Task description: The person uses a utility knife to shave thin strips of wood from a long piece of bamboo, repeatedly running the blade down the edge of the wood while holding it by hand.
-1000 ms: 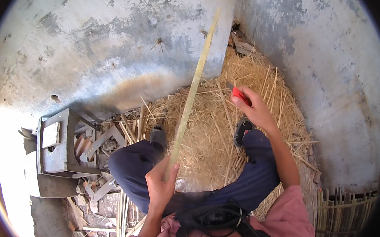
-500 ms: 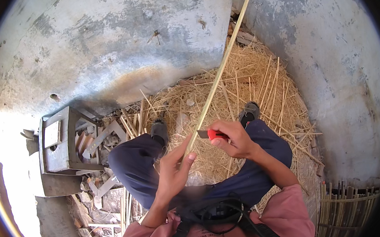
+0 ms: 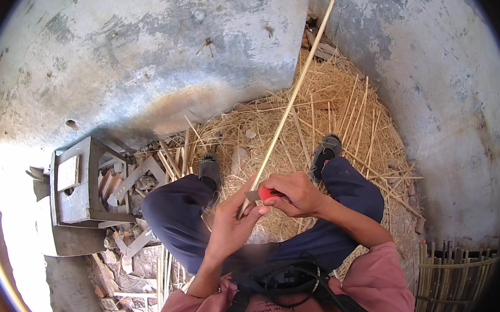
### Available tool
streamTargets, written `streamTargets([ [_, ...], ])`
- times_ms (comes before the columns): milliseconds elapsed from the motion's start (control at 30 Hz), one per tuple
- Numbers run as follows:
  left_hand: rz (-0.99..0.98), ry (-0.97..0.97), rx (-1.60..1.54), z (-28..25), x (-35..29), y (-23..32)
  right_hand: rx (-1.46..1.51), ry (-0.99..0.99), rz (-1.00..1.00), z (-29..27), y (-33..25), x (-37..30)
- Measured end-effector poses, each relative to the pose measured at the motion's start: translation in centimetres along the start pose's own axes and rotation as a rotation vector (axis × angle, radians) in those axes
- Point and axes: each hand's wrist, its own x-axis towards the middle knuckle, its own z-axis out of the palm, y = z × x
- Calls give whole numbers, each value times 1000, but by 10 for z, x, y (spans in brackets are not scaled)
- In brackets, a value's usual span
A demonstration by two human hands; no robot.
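Note:
A long, thin bamboo strip (image 3: 292, 98) slants from between my hands up past the far wall corner. Its near end lies in my left hand (image 3: 230, 222), which is closed around it with the thumb alongside. My right hand (image 3: 296, 194) grips the red handle (image 3: 270, 193) of a knife with a short, broad grey blade (image 3: 253, 196). The blade rests against the strip just beyond my left thumb. Fingers of my right hand partly cover the handle.
Straw-like shavings and loose strips (image 3: 338, 97) cover the floor between my shoes. A wooden box frame (image 3: 75, 191) lies at the left beside rubble. A bundle of upright sticks (image 3: 455, 275) stands at the lower right. Stained walls (image 3: 156, 52) rise ahead and right.
My right hand has drawn the knife a short way toward me and to the left along the bamboo strip. My left hand stays nearly in place.

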Motion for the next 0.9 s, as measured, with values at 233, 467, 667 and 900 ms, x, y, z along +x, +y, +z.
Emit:
streamTargets([
  [233, 58, 48, -3, 3, 3, -8, -54, 19, 8, 2, -1, 1],
  [467, 87, 52, 195, 2, 4, -6, -157, 85, 5, 6, -6, 1],
  [667, -7, -3, 106, 0, 4, -10, -194, 81, 10, 6, -6, 0],
  [900, -11, -5, 96, -1, 3, -9, -201, 84, -17, 5, -5, 0],
])
